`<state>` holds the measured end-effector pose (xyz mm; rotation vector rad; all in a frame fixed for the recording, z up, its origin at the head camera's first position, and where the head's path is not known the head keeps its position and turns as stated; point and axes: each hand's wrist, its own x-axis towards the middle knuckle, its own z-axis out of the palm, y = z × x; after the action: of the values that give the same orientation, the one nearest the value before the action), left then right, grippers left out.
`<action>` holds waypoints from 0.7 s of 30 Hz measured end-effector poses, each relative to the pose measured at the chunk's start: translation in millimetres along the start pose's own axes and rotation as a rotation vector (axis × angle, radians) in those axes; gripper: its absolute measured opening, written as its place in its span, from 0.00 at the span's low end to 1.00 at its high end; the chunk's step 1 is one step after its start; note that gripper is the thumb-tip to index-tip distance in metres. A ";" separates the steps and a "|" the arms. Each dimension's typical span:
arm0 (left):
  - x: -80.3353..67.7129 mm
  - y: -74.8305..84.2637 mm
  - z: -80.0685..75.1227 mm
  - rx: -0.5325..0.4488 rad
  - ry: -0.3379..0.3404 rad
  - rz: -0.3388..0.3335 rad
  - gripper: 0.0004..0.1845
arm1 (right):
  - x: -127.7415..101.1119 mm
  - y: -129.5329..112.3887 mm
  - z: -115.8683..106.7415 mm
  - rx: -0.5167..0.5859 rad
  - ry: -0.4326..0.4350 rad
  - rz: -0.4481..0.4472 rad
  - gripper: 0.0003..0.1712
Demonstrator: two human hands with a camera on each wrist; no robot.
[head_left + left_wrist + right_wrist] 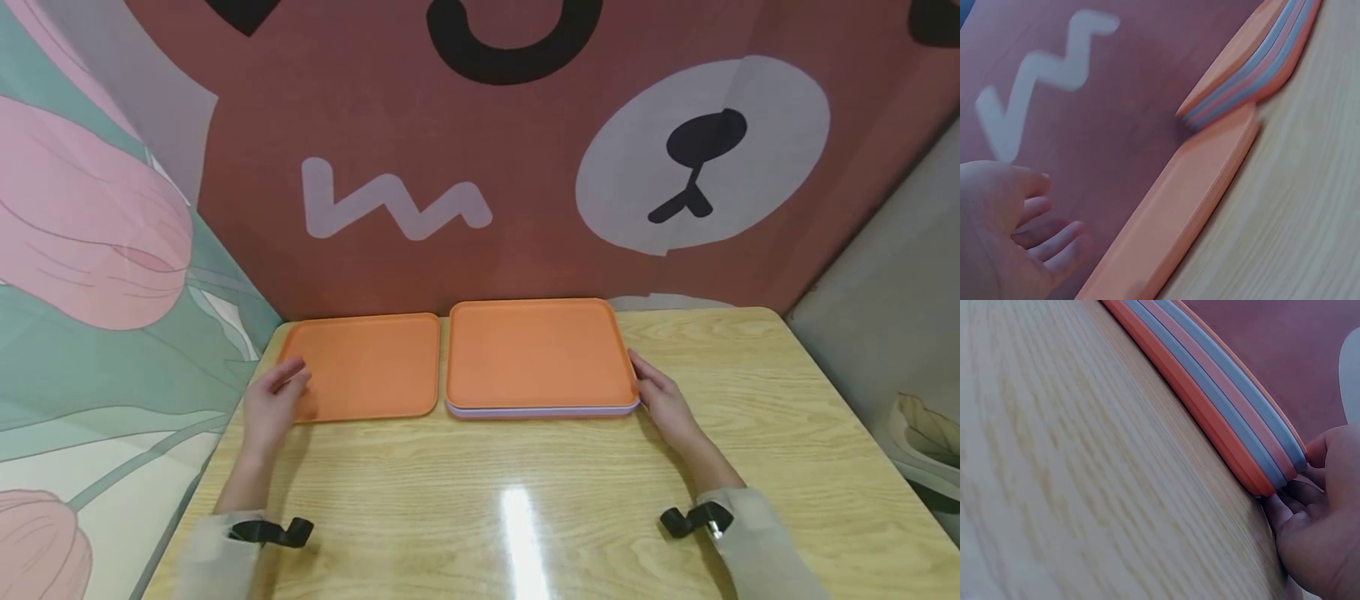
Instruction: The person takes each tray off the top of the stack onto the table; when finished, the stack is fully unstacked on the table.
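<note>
Stack of trays (540,358) sits on the tabletop (525,500) toward its far edge, just short of the bear-print wall (525,167), long axis running left-right; orange top tray, lilac layers showing at the near rim, and the right wrist view shows alternating orange and lilac edges (1235,425). Single orange tray (363,365) lies flat just left of the stack, edges nearly touching, same orientation, sitting lower than the stack in the left wrist view (1191,200).

Right hand (663,400) is at the stack's right short edge, touching it at the near right corner; fingers curled against and partly under the rim (1285,509), so it grips the stack's edge. Stack lies directly left of this hand.

Left hand (273,404) is at the single tray's left near corner, fingers relaxed and loosely spread, thumb over the rim; left wrist view shows the palm open (1004,237), holding nothing, contact with the tray unclear. Single tray lies right of this hand; the stack is well beyond it.

Right hand is nearer to the stack, left hand nearer to the single tray
</note>
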<state>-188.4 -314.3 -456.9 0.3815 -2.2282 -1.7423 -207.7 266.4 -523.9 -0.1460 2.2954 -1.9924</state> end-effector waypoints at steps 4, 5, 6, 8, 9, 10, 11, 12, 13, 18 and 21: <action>-14.2 7.5 41.1 -0.030 -0.255 0.065 0.23 | 0.6 1.7 -1.0 -0.017 0.018 -0.013 0.32; -17.2 6.8 50.8 -0.041 -0.310 0.067 0.24 | 0.8 1.9 -1.2 -0.027 0.020 -0.017 0.33; -20.1 5.4 60.1 -0.042 -0.356 0.069 0.25 | 1.1 2.3 -1.2 -0.041 0.023 -0.026 0.34; -24.9 1.6 77.3 -0.055 -0.419 0.077 0.26 | 1.3 2.7 -1.5 -0.066 0.022 -0.040 0.37; -27.0 0.2 85.8 -0.052 -0.453 0.081 0.27 | 1.3 2.8 -1.5 -0.078 0.017 -0.047 0.38; -28.7 -1.2 94.5 -0.058 -0.478 0.084 0.27 | 1.2 2.9 -1.5 -0.088 0.017 -0.058 0.39; -30.5 -2.0 103.0 -0.073 -0.493 0.080 0.28 | 1.3 3.3 -1.9 -0.088 0.013 -0.064 0.39; -32.5 -2.5 111.3 -0.076 -0.507 0.078 0.28 | 1.3 3.7 -2.2 -0.086 0.010 -0.070 0.39; -34.9 -2.6 120.1 -0.089 -0.523 0.073 0.29 | 0.9 3.4 -2.4 -0.082 0.007 -0.072 0.40; -47.8 -4.3 157.4 -0.101 -0.573 0.080 0.32 | 0.7 3.9 -2.2 -0.051 -0.004 -0.085 0.40; -52.8 -8.5 169.3 -0.100 -0.590 0.094 0.35 | 1.4 6.0 -1.5 -0.048 -0.003 -0.085 0.40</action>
<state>-203.9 -144.7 -507.2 -0.2990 -2.4572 -2.1028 -209.3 268.5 -529.6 -0.2539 2.3740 -1.9749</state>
